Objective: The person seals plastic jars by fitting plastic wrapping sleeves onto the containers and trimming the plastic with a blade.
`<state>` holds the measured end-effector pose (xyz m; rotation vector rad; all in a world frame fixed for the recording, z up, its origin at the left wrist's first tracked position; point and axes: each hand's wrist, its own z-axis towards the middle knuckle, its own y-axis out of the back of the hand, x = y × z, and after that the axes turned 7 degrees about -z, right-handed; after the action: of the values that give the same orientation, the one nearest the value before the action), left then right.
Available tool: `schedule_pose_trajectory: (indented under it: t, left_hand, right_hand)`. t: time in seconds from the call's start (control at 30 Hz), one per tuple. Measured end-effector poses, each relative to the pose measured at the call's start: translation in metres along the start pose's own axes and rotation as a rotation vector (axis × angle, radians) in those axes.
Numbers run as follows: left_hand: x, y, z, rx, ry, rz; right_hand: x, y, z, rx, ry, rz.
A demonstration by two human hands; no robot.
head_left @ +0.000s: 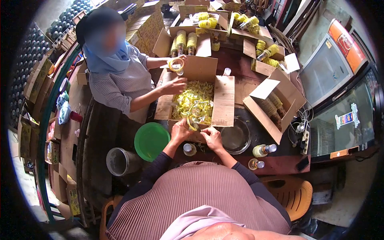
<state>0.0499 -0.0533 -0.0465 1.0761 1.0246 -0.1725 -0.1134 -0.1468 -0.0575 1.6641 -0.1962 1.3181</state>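
Head view: L hand (181, 133) & R hand (213, 138) sat apart by brown cardboard box (223, 100) w/ thin yellow strips (196, 97); couldn't tell grip; light touch was prob. best.

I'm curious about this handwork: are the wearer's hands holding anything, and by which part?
The left hand seems to pinch a small yellow strip; which part is too small to tell. Whether the right hand holds anything cannot be told.

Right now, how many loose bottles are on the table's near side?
3: the first bottle between the arms, the second and third right of the round basin. Others may be hidden.
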Motion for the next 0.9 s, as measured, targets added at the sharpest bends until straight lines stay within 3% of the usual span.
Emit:
schedule_pose_trajectory:
  t: [0.07, 0.2, 0.27, 0.43, 0.53, 0.57, 0.67, 0.7, 0.8, 0.87, 0.9]
  left_hand:
    - [0.008, -0.005, -0.001, 0.014, 0.043, -0.089]
    - [0.028, -0.014, -0.002, 0.026, 0.007, -0.182]
    - [0.028, -0.014, -0.005, 0.029, 0.008, -0.247]
    - [0.013, -0.005, -0.011, 0.029, -0.079, -0.274]
    - [0.003, 0.002, -0.011, -0.012, -0.170, -0.259]
    - [0.002, 0.005, -0.009, 0.003, -0.195, -0.238]
    - [0.003, 0.007, -0.010, -0.021, -0.252, -0.154]
    - [0.004, 0.007, -0.009, -0.054, -0.288, -0.091]
    - [-0.014, 0.012, -0.011, -0.075, -0.274, 0.053]
    - [-0.008, 0.004, -0.010, -0.055, -0.262, 0.135]
    - [-0.012, 0.005, -0.011, -0.048, -0.304, 0.171]
  right_hand:
    - [-0.018, -0.002, 0.007, 0.131, -0.081, 0.198]
    - [-0.041, 0.006, 0.017, 0.074, -0.117, 0.180]
    - [-0.048, 0.010, 0.023, -0.095, -0.036, 0.036]
    - [-0.065, 0.013, 0.054, -0.240, 0.010, -0.151]
    - [-0.067, 0.011, 0.062, -0.282, -0.017, -0.380]
    - [-0.067, 0.014, 0.063, -0.187, -0.095, -0.496]
    - [-0.097, 0.003, 0.067, -0.263, 0.026, -0.742]
    - [-0.084, 0.006, 0.063, -0.202, -0.102, -0.768]
    - [-0.039, 0.018, 0.053, -0.251, -0.095, -0.791]
    - [-0.011, 0.024, 0.047, -0.243, 0.001, -0.637]
    - [0.018, 0.033, 0.043, -0.021, -0.083, -0.462]
